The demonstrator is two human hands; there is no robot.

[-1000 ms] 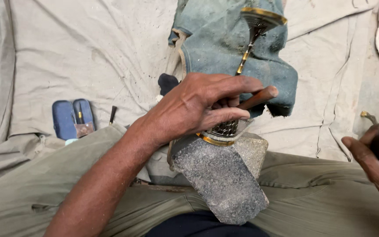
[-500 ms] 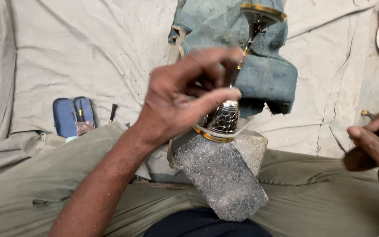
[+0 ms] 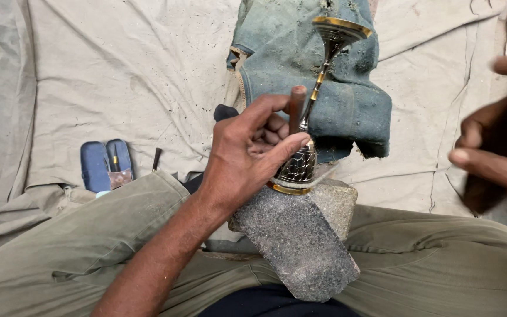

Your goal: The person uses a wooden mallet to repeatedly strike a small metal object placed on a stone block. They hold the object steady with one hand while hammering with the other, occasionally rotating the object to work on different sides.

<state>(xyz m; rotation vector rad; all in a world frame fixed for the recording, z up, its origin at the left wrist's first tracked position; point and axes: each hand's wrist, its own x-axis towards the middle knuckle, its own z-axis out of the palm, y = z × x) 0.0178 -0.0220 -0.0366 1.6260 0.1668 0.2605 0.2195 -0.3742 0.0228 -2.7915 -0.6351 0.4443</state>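
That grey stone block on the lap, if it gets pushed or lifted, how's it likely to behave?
The grey stone block looks solid and coarse-grained, so probably heavy for its size, stiff, and not slippery. It lies across the trouser legs rather than a flat surface, so a sideways push might tilt it, along with the metal goblet propped against it.

To your left on the pale cloth (image 3: 118, 88), just beyond your knee, lies a small blue pouch (image 3: 105, 164) of two rounded lobes side by side, with a brownish square patch, perhaps a label, at its lower right. You have no signs or screens in view.
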